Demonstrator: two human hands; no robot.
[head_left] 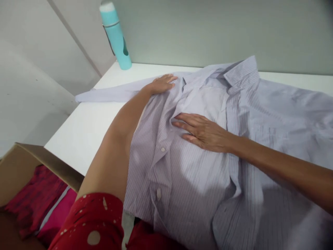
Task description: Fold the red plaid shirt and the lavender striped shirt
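Observation:
A pale, finely striped button-up shirt (197,180) lies spread over the white table, its front unbuttoned and its collar near the back edge. My left hand (163,84) rests on the shirt near the shoulder, fingers stretched out. Flat on the inside of the shirt's back, beside the folded front edge, lies my right hand (204,132) with its fingers extended and slightly apart. One sleeve of the shirt reaches out to the left, past my left forearm. Small white buttons show along the front edge below my right hand.
A turquoise bottle (117,38) stands at the table's back left corner, near the grey-green panel (221,31). Beside the left edge of the white table (80,135) is an open cardboard box (59,165) holding red and pink folded cloth (41,198).

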